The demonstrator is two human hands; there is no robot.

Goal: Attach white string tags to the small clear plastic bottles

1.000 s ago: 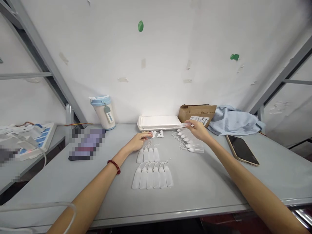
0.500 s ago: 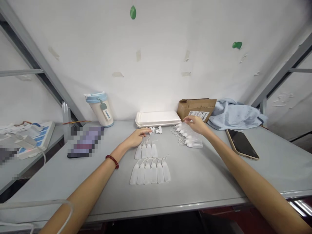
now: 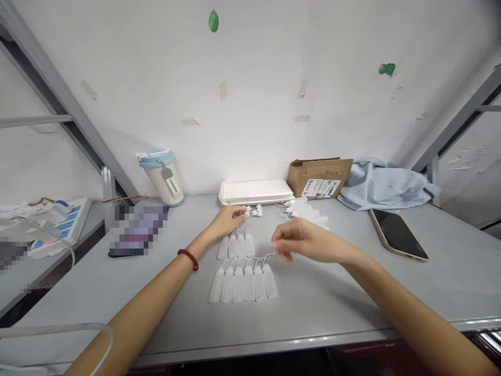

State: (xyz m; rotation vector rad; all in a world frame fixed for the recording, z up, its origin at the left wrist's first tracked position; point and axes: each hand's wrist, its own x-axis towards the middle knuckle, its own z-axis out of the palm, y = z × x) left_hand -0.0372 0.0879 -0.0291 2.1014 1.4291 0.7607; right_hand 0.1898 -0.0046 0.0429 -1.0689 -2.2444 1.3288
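My left hand (image 3: 227, 220) is at the small white plastic caps (image 3: 257, 210), fingers curled and pinched on a cap at the near end of the little heap. My right hand (image 3: 299, 240) hovers past the right end of the rows, fingers bent and partly apart, with nothing visible in them. Under the hands lie translucent bottles with thin bent white spouts: a back row (image 3: 236, 246) and a longer front row (image 3: 243, 284). More bottles (image 3: 307, 211) lie in a loose pile behind my right hand, partly hidden by it.
White foam-like trays (image 3: 256, 191) lie against the wall beside a cardboard box (image 3: 321, 178) and a blue cloth (image 3: 385, 187). A phone (image 3: 398, 235) lies at right. At left are a tumbler (image 3: 164, 180), a blurred purple item (image 3: 139, 230) and a power strip (image 3: 64, 227).
My right hand has left the bottle pile and come nearer and to the left, toward the rows. My left hand's fingers have curled in at the caps. Both bottle rows look unchanged.
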